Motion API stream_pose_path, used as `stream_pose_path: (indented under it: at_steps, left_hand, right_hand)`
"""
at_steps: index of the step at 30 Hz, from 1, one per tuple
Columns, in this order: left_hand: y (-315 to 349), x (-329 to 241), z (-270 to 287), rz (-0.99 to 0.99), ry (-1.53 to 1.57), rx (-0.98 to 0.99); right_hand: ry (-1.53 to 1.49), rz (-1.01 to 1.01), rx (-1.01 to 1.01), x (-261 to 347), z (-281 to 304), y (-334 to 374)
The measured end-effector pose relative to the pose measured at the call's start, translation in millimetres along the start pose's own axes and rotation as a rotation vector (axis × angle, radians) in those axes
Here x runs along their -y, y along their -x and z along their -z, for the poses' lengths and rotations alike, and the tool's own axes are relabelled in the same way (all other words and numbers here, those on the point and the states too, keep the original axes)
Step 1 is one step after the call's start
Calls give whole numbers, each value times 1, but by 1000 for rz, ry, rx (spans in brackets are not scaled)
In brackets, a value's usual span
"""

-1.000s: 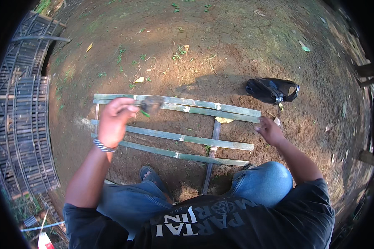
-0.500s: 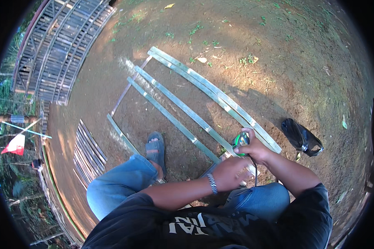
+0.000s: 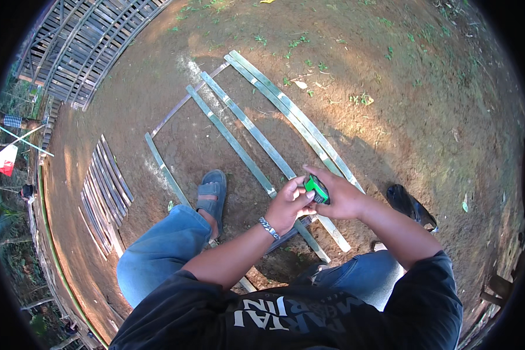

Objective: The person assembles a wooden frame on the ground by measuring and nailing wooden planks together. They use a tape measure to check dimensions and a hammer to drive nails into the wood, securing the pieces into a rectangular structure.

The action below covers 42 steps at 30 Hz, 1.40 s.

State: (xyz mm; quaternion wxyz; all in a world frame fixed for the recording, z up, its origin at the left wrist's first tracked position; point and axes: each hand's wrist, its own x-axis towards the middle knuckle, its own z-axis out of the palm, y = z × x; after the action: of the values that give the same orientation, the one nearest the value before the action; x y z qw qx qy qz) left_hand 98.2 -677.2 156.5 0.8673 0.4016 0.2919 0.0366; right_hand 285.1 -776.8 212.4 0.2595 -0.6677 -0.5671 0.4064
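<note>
A small green and black tape measure [image 3: 317,189] sits between both hands, above my knees. My right hand [image 3: 340,197] wraps around it from the right. My left hand [image 3: 288,204], with a metal bracelet on its wrist, pinches its left side. Below the hands lies a frame of long pale bamboo slats [image 3: 256,131] on bare earth, with thinner cross strips [image 3: 164,169] under them.
My foot in a grey sandal [image 3: 211,197] rests on the ground inside the frame. A black bag [image 3: 411,205] lies to the right. Several loose slats [image 3: 105,186] lie at left, and a finished slatted panel [image 3: 81,44] is at top left.
The left hand, earlier out over the slats, has come in to the tape measure in the right hand. Both hands sit a little higher in view, and the camera has swung to the left.
</note>
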Motion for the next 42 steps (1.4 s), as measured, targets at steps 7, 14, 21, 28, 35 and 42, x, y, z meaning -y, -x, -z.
stream_pose_path:
  at_steps: [7, 14, 21, 28, 35, 42]
  left_hand:
    - [-11, 37, 30, 16, -220, -196]
    - [-59, -33, 115, 84, -42, -563]
    - [-135, -48, 135, -145, -137, -796]
    - [-72, 97, 45, -82, -655, -789]
    - [78, 140, 46, 136, -1109, -77]
    - [91, 118, 89, 276, -1003, -355]
  right_hand:
    - [63, -62, 154, -48, -20, 25]
    - [-248, -656, 145, -219, -103, 255]
    - [-351, -696, -5, -221, -152, 324]
    - [-124, -676, -18, -175, -89, 146]
    - [-339, -654, -23, -170, -82, -16]
    - [-257, -645, -43, -172, -84, -62]
